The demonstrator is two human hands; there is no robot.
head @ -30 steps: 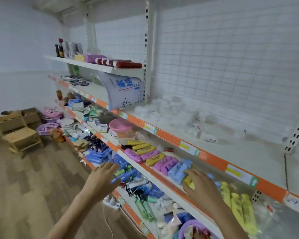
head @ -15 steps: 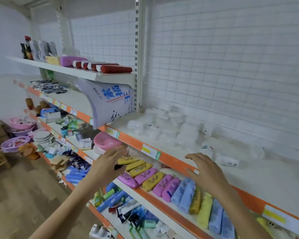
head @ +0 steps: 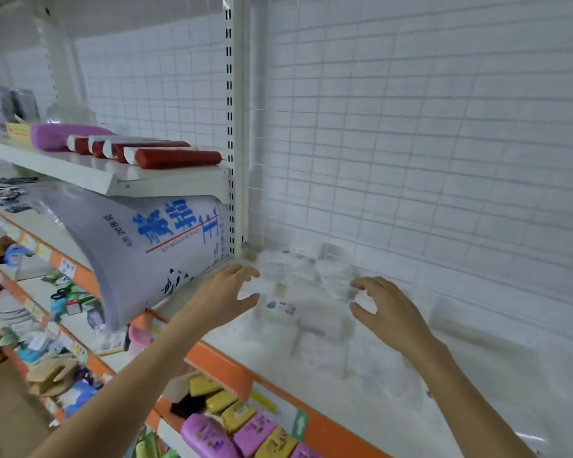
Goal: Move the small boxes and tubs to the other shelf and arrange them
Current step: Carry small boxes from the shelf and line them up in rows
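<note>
Flanking the blurred clear tubs: left hand, right hand

A shop: long white shelves with orange price-label strips, wire-grid backing, and packaged goods at lower left.

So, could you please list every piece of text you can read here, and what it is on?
Large blue Chinese characters: on the white sack, not clearly readable.
Small Latin line under the red stripe: too blurred.
Labels on the clear tubs: too small.
Orange shelf edge tags: blurred.
</note>
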